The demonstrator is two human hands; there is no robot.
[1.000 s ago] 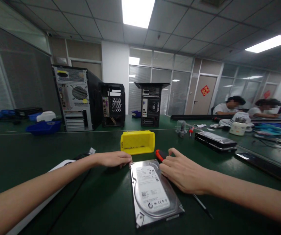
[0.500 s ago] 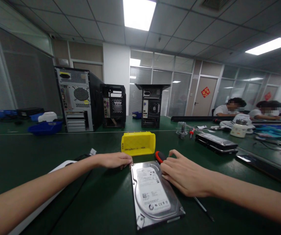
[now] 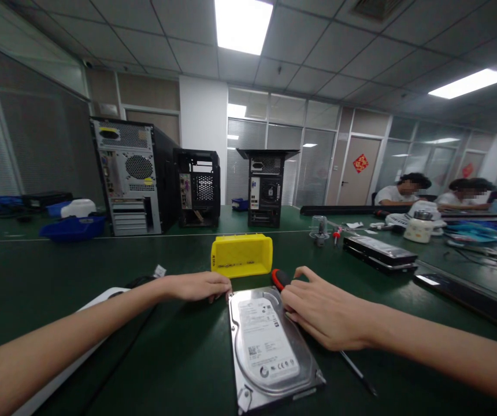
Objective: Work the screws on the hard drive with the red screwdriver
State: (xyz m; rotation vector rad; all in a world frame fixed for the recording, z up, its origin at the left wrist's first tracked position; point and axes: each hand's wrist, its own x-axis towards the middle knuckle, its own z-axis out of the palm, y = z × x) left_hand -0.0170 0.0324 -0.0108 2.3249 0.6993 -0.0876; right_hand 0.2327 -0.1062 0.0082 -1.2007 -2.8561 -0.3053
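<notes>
A silver hard drive [image 3: 270, 346] with a white label lies flat on the green table in front of me. My left hand [image 3: 205, 286] is closed, its fingertips at the drive's far left corner; what lies under them is hidden. Over the drive's right edge my right hand [image 3: 318, 306] is curled around a screwdriver [image 3: 279, 279]. The red and black handle pokes out past the fingers, and the shaft slants out below the palm toward the lower right. Just beyond the drive stands a yellow bin [image 3: 242, 254], tipped toward me, with small screws inside.
Computer cases [image 3: 129, 173] stand at the back, with a blue tray [image 3: 73, 228] beside them. More hard drives [image 3: 381, 252] are stacked on the right, near a clear dome-shaped object [image 3: 319, 230]. A white panel and a black cable [image 3: 118, 364] lie under my left forearm. Co-workers [image 3: 402, 190] sit far right.
The view has shifted slightly, so everything sits a little further left. Both hands keep almost the same place against the hard drive, and the screwdriver has not visibly moved relative to it.
</notes>
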